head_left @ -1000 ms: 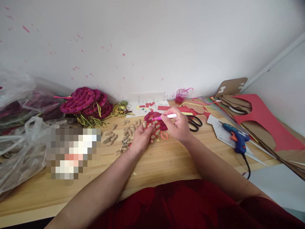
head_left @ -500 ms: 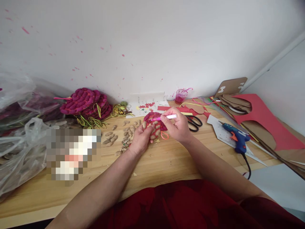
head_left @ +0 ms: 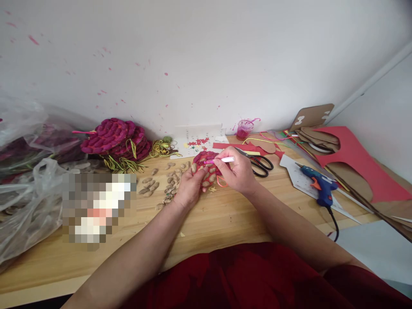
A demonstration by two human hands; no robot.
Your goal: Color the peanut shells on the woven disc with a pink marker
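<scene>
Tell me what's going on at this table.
A person's left hand holds a peanut-covered red piece. The right hand grips what looks like a white-handled paintbrush, its pink end at the piece. The piece's far peanuts are magenta; nearer peanuts are plain tan. Loose peanuts lie to the left.

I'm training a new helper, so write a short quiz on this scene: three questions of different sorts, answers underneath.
1. Which hand holds the slim white and pink tool?
2. True or false: in the picture, the glue gun lies to the right of the scissors.
3. Which things lie loose just left of the left hand, which grips the red peanut-covered piece?
A) peanuts
B) coins
C) buttons

Key:
1. The right hand.
2. True.
3. A.
</scene>
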